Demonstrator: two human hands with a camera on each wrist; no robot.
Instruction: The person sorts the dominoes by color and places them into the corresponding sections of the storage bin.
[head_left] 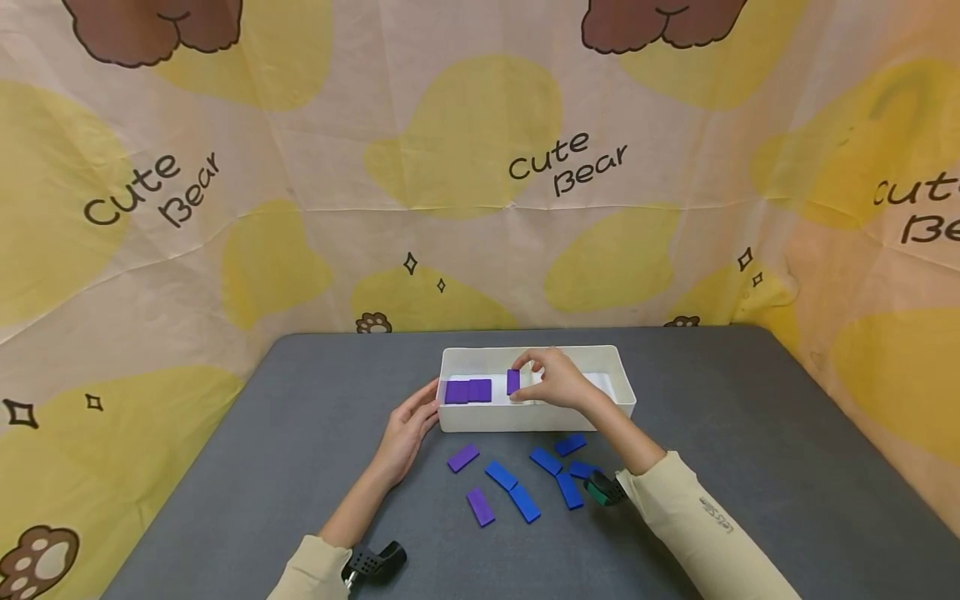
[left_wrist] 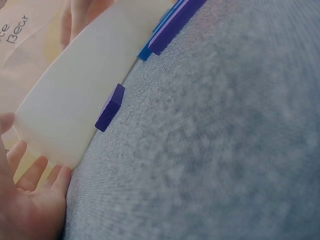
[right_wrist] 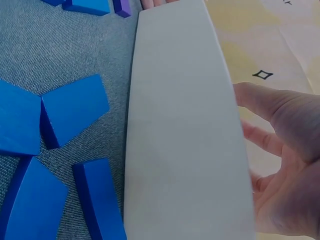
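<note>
A long white box (head_left: 525, 419) stands on the table. Inside it, toward the left end, two purple blocks (head_left: 468, 392) lie side by side. My right hand (head_left: 558, 382) reaches over the front wall and pinches another purple block (head_left: 513, 382) between thumb and fingers, to the right of that pair. In the right wrist view the box's wall (right_wrist: 185, 125) hides the held block and the fingertips. My left hand (head_left: 405, 433) touches the box's left end, its fingers extended along the wall in the left wrist view.
In front of the box lie two loose purple blocks, one nearer the box (head_left: 463, 457) and one closer to me (head_left: 480, 507). Several blue blocks (head_left: 524, 503) are scattered to their right, some below my right forearm. A patterned cloth (head_left: 480, 167) hangs behind the grey table (head_left: 345, 367).
</note>
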